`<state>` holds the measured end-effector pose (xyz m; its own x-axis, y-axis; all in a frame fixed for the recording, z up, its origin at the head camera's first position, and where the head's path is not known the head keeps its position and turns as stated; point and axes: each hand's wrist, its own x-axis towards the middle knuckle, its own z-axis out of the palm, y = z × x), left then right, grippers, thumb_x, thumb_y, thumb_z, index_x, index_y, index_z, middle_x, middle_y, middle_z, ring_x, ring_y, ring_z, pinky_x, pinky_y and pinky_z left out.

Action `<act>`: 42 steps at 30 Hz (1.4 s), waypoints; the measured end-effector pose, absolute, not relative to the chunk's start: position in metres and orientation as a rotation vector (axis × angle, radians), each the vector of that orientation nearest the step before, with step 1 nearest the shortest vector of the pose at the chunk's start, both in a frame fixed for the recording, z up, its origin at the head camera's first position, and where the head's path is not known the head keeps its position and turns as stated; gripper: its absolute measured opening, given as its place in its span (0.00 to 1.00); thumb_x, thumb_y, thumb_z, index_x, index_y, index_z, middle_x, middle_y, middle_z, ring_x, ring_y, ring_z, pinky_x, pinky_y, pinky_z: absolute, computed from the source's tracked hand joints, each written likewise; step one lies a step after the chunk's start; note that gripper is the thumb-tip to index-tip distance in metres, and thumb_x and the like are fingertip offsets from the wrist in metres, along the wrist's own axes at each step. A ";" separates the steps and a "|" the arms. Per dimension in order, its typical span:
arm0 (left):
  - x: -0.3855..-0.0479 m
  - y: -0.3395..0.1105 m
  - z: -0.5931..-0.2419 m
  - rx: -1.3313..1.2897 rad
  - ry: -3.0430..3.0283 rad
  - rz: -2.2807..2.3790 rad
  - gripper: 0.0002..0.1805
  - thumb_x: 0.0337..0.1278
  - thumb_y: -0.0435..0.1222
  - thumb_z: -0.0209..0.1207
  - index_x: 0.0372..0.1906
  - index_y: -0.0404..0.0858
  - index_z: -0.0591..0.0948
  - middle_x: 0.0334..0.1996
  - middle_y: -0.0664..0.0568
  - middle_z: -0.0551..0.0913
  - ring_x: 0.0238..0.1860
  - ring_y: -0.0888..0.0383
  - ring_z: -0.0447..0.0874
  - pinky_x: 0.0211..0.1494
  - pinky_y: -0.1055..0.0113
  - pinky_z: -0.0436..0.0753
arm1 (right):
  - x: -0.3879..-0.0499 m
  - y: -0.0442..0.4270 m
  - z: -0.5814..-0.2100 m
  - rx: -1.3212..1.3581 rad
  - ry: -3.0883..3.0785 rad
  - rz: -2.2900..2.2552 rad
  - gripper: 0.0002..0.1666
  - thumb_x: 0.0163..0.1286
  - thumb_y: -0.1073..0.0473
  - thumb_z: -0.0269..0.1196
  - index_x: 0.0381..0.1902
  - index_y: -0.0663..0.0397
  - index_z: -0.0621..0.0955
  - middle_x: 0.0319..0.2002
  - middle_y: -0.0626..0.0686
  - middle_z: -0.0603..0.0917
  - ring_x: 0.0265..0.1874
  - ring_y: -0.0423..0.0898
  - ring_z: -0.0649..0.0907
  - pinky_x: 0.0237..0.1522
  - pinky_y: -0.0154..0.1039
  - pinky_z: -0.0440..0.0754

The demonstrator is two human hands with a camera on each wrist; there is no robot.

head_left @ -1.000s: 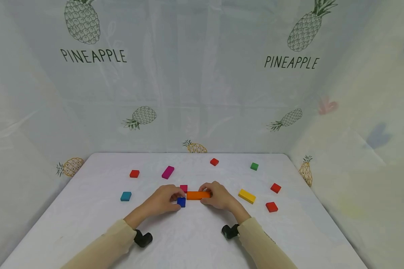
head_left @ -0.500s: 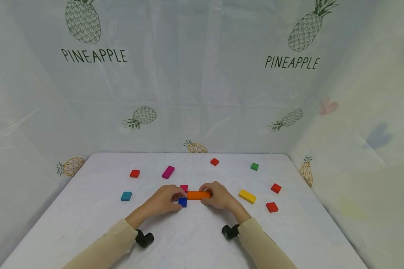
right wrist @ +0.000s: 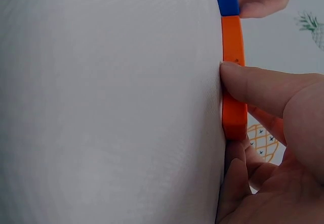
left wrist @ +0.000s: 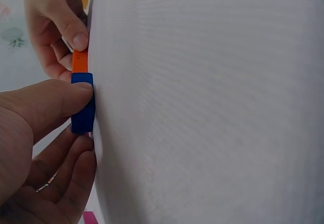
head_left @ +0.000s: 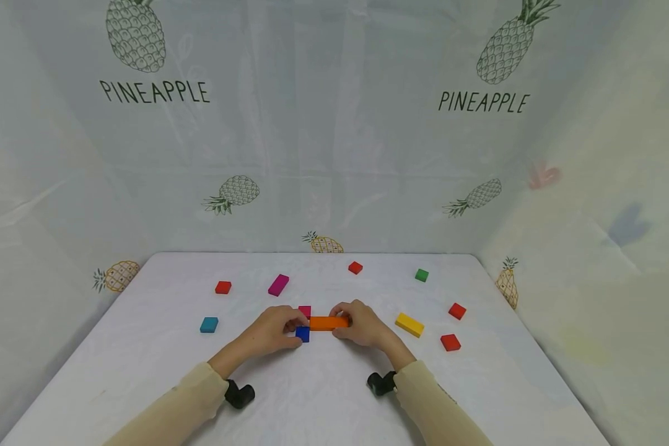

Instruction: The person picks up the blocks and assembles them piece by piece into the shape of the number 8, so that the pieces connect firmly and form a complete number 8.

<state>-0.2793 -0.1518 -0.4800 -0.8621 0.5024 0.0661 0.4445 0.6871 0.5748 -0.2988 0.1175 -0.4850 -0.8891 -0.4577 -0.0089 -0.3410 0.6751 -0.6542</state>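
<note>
Near the middle of the table lies an orange block (head_left: 327,323), its right end pinched between the thumb and fingers of the right hand (head_left: 361,324). At its left end is a blue block (head_left: 303,334), which the left hand (head_left: 270,331) grips, thumb on the near side. A pink block (head_left: 305,311) shows just behind the left fingertips. In the left wrist view the thumb presses the blue block (left wrist: 82,107), close against the orange block (left wrist: 80,62). The right wrist view shows the right thumb on the orange block (right wrist: 234,41).
Left on the table (head_left: 145,359) are a teal block (head_left: 209,325), a red block (head_left: 223,287) and a magenta block (head_left: 278,285). Farther back and right lie a red block (head_left: 355,267), a green block (head_left: 421,275), a yellow block (head_left: 409,324) and two red blocks (head_left: 457,311).
The left hand and the blue block have shifted slightly right, toward the orange block, compared with one second ago. The right hand has stayed in place on the orange block.
</note>
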 end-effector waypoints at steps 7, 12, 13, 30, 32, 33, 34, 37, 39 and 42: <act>-0.281 -0.152 -0.481 0.796 2.797 0.913 0.16 0.60 0.37 0.75 0.52 0.46 0.87 0.41 0.60 0.83 0.44 0.61 0.79 0.54 0.61 0.85 | -0.297 0.117 -0.483 -0.647 2.722 -1.002 0.16 0.71 0.58 0.73 0.54 0.46 0.85 0.41 0.50 0.79 0.43 0.48 0.76 0.49 0.47 0.80; -0.280 -0.153 -0.481 0.791 2.803 0.896 0.16 0.60 0.37 0.75 0.51 0.47 0.87 0.41 0.61 0.83 0.44 0.61 0.79 0.53 0.62 0.85 | -0.297 0.116 -0.483 -0.643 2.726 -0.993 0.16 0.71 0.57 0.73 0.54 0.45 0.84 0.41 0.50 0.79 0.43 0.47 0.76 0.48 0.46 0.79; -0.279 -0.153 -0.481 0.788 2.803 0.895 0.16 0.60 0.37 0.76 0.51 0.47 0.87 0.41 0.60 0.83 0.44 0.61 0.79 0.53 0.62 0.85 | -0.297 0.116 -0.483 -0.642 2.725 -0.993 0.16 0.71 0.57 0.73 0.54 0.45 0.84 0.41 0.50 0.79 0.43 0.48 0.76 0.48 0.46 0.79; -0.280 -0.152 -0.483 0.746 2.780 0.932 0.16 0.60 0.37 0.75 0.52 0.47 0.87 0.42 0.60 0.83 0.45 0.60 0.79 0.55 0.59 0.85 | -0.296 0.116 -0.483 -0.639 2.727 -0.991 0.17 0.70 0.58 0.73 0.54 0.47 0.84 0.42 0.51 0.79 0.43 0.48 0.76 0.49 0.48 0.80; -0.280 -0.152 -0.483 0.741 2.777 0.939 0.16 0.59 0.36 0.75 0.52 0.47 0.87 0.42 0.60 0.83 0.45 0.59 0.79 0.55 0.58 0.85 | -0.296 0.116 -0.483 -0.639 2.725 -0.992 0.17 0.70 0.58 0.73 0.55 0.47 0.84 0.42 0.51 0.79 0.43 0.48 0.76 0.50 0.48 0.80; -0.279 -0.151 -0.483 0.736 2.775 0.942 0.16 0.59 0.36 0.75 0.52 0.46 0.87 0.42 0.60 0.83 0.45 0.59 0.79 0.55 0.58 0.85 | -0.296 0.117 -0.483 -0.640 2.724 -0.993 0.17 0.70 0.58 0.73 0.55 0.46 0.84 0.42 0.51 0.79 0.43 0.48 0.76 0.50 0.48 0.80; -0.279 -0.151 -0.483 0.732 2.774 0.944 0.16 0.59 0.36 0.75 0.52 0.46 0.87 0.42 0.60 0.83 0.45 0.59 0.79 0.55 0.59 0.85 | -0.296 0.117 -0.483 -0.641 2.724 -0.994 0.17 0.70 0.58 0.73 0.55 0.46 0.84 0.42 0.51 0.79 0.43 0.48 0.76 0.50 0.48 0.80; -0.279 -0.150 -0.483 0.726 2.777 0.942 0.16 0.59 0.36 0.76 0.51 0.46 0.87 0.42 0.60 0.84 0.44 0.59 0.79 0.55 0.59 0.85 | -0.295 0.117 -0.482 -0.640 2.725 -0.997 0.17 0.70 0.58 0.73 0.55 0.46 0.84 0.42 0.51 0.79 0.44 0.48 0.76 0.50 0.48 0.80; -0.279 -0.150 -0.483 0.716 2.779 0.944 0.16 0.59 0.36 0.76 0.50 0.46 0.87 0.42 0.59 0.84 0.44 0.60 0.79 0.55 0.59 0.85 | -0.295 0.117 -0.481 -0.638 2.727 -0.994 0.17 0.70 0.58 0.73 0.55 0.46 0.84 0.42 0.51 0.79 0.44 0.48 0.76 0.50 0.48 0.80; -0.279 -0.148 -0.483 0.702 2.785 0.947 0.16 0.58 0.36 0.77 0.49 0.45 0.87 0.41 0.58 0.84 0.44 0.59 0.79 0.55 0.58 0.85 | -0.295 0.116 -0.481 -0.639 2.729 -0.990 0.17 0.70 0.58 0.73 0.55 0.46 0.84 0.42 0.51 0.79 0.44 0.48 0.76 0.50 0.48 0.80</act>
